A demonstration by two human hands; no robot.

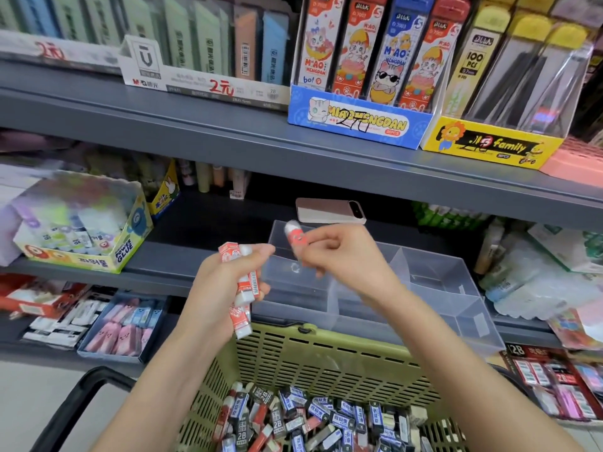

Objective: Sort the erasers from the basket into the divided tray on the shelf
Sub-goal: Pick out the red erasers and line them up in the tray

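My left hand [225,282] grips several red-and-white erasers [243,288] in a bunch, above the far rim of the green basket [310,350]. My right hand [339,252] pinches one red-and-white eraser [295,238] over the left part of the clear divided tray [434,278] on the shelf. The tray's compartments look bare. The basket below holds a heap of erasers [313,422] in red, blue and black sleeves.
A phone [329,210] lies on the shelf behind the tray. A glue box [81,223] stands at the left, plastic packs [528,272] at the right. The upper shelf [228,138] overhangs the tray. A blue tray of pink erasers [124,327] sits lower left.
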